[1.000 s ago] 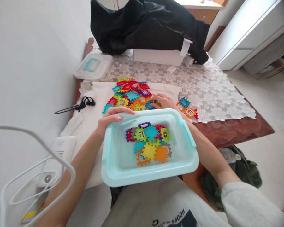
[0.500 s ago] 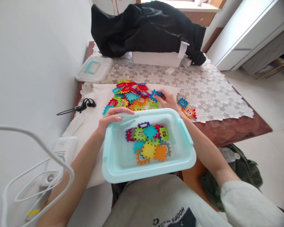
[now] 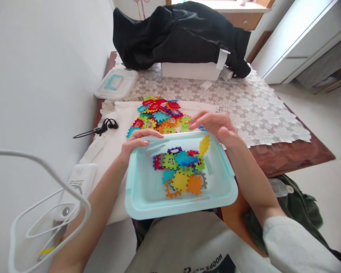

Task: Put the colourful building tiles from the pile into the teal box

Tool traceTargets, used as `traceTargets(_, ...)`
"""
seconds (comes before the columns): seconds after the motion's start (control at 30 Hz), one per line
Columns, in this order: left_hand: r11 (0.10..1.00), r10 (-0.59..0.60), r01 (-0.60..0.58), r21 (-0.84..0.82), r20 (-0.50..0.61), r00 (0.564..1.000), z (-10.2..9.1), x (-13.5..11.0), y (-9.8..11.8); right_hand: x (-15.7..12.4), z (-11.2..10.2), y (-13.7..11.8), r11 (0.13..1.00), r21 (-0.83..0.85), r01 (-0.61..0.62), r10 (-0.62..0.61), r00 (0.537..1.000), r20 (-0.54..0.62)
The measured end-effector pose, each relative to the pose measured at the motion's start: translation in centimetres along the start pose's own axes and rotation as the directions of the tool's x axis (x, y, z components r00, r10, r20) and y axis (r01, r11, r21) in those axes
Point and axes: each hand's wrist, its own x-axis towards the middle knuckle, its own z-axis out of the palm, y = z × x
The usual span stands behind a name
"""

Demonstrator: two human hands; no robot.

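My left hand (image 3: 134,145) grips the far left corner of a light turquoise plastic bin (image 3: 184,212), thumb and fingers over its rim. Over the bin's far right corner is my right hand (image 3: 216,125), fingers stretched and apart, holding nothing. Just below it, a yellow building tile (image 3: 204,145) stands on edge, blurred, apart from the fingers. A smeared blue building tile (image 3: 191,161) appears over the tiles in the bin, among them an orange tile (image 3: 194,184). Behind the bin lies a heap of colourful notched tiles (image 3: 160,116).
A white cloth (image 3: 113,148) under the heap carries black earphones (image 3: 104,127). A clear lid (image 3: 118,85) with a turquoise handle lies at the back left. Black fabric (image 3: 182,38) covers a white box (image 3: 187,71). A white cable (image 3: 42,163) loops at left.
My right hand came from beside the heap back over the bin and let go of the blue tile. The yellow tile now shows below the hand. My left hand stays on the rim.
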Motion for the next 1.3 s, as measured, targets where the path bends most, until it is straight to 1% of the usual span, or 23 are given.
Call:
traceTargets(0.03, 1.000, -0.006, 0.006, -0.004, -0.001, 1.000, 0.0, 0.0, 0.1, 0.3, -0.1, 0.7, 1.000, -0.010, -0.009, 0.008, 0.998, -0.066)
traceTargets(0.1, 1.000, -0.016, 0.016, -0.011, -0.007, 1.000, 0.1, 0.0, 0.2, 0.7, -0.4, 2.5, 0.997, -0.049, -0.065, 0.053, 0.976, -0.213)
traceTargets(0.13, 1.000, -0.018, 0.018, -0.012, -0.011, 1.000, 0.1, 0.1, 0.2, 0.9, -0.6, 3.6, 0.990, -0.096, -0.107, 0.082, 0.968, -0.238)
traceTargets(0.17, 1.000, -0.019, 0.019, -0.011, -0.015, 1.000, 0.1, 0.1, 0.3, 0.9, -0.8, 4.7, 0.974, -0.173, -0.147, 0.105, 0.967, -0.232)
traceTargets(0.2, 1.000, -0.019, 0.018, -0.008, -0.019, 1.000, 0.2, 0.1, 0.3, 0.8, -1.0, 5.8, 0.943, -0.281, -0.181, 0.126, 0.971, -0.204)
traceTargets(0.23, 1.000, -0.019, 0.019, -0.004, -0.022, 1.000, 0.2, 0.1, 0.3, 0.7, -1.1, 6.9, 0.890, -0.409, -0.201, 0.146, 0.976, -0.162)
traceTargets(0.3, 1.000, -0.024, 0.024, 0.004, -0.024, 0.999, 0.3, 0.1, 0.4, 0.2, -1.2, 8.7, 0.731, -0.652, -0.200, 0.222, 0.974, -0.050)
traceTargets(0.33, 1.000, -0.027, 0.027, 0.006, -0.024, 0.999, 0.3, 0.1, 0.5, 0.0, -1.1, 9.5, 0.648, -0.739, -0.182, 0.275, 0.961, 0.005)
traceTargets(0.37, 1.000, -0.028, 0.029, 0.007, -0.023, 0.999, 0.3, 0.1, 0.5, -0.2, -1.1, 10.1, 0.585, -0.796, -0.158, 0.326, 0.944, 0.053)
traceTargets(0.4, 1.000, -0.029, 0.029, 0.007, -0.024, 0.999, 0.3, 0.1, 0.5, -0.3, -1.1, 10.5, 0.546, -0.827, -0.135, 0.366, 0.926, 0.090)
traceTargets(0.43, 1.000, -0.028, 0.028, 0.006, -0.025, 0.999, 0.3, 0.1, 0.5, -0.3, -1.1, 10.8, 0.527, -0.842, -0.117, 0.386, 0.915, 0.114)
traceTargets(0.47, 1.000, -0.025, 0.025, 0.003, -0.024, 0.999, 0.3, 0.2, 0.5, -0.2, -1.1, 10.9, 0.521, -0.847, -0.107, 0.387, 0.914, 0.123)
traceTargets(0.53, 1.000, -0.021, 0.021, -0.003, -0.019, 1.000, 0.2, 0.2, 0.4, 0.0, -1.3, 10.8, 0.522, -0.846, -0.106, 0.363, 0.926, 0.108)
traceTargets(0.63, 1.000, -0.012, 0.012, -0.013, -0.007, 1.000, 0.2, 0.2, 0.3, 0.3, -1.4, 10.4, 0.505, -0.852, -0.138, 0.341, 0.939, 0.050)
traceTargets(0.77, 0.999, -0.032, 0.031, -0.023, -0.006, 0.999, 0.2, 0.1, 0.3, 0.2, -1.0, 10.1, 0.461, -0.870, -0.172, 0.321, 0.947, -0.017)
traceTargets(0.93, 0.998, -0.037, 0.037, -0.043, 0.000, 0.999, 0.2, 0.2, 0.3, 0.2, -0.3, 9.8, 0.426, -0.863, -0.272, 0.349, 0.929, -0.121)
traceTargets(1.0, 0.998, -0.032, 0.032, -0.047, 0.003, 0.999, 0.2, 0.2, 0.3, 0.3, -0.3, 9.5, 0.429, -0.859, -0.278, 0.346, 0.929, -0.128)
traceTargets(1.17, 0.999, -0.033, 0.033, -0.038, -0.007, 0.999, 0.1, 0.1, 0.3, 0.2, -0.3, 9.7, 0.475, -0.847, -0.240, 0.281, 0.953, -0.112)
traceTargets(1.3, 0.999, -0.037, 0.037, -0.029, -0.007, 0.999, 0.1, 0.1, 0.3, 0.2, -0.4, 9.8, 0.480, -0.837, -0.263, 0.288, 0.948, -0.133)
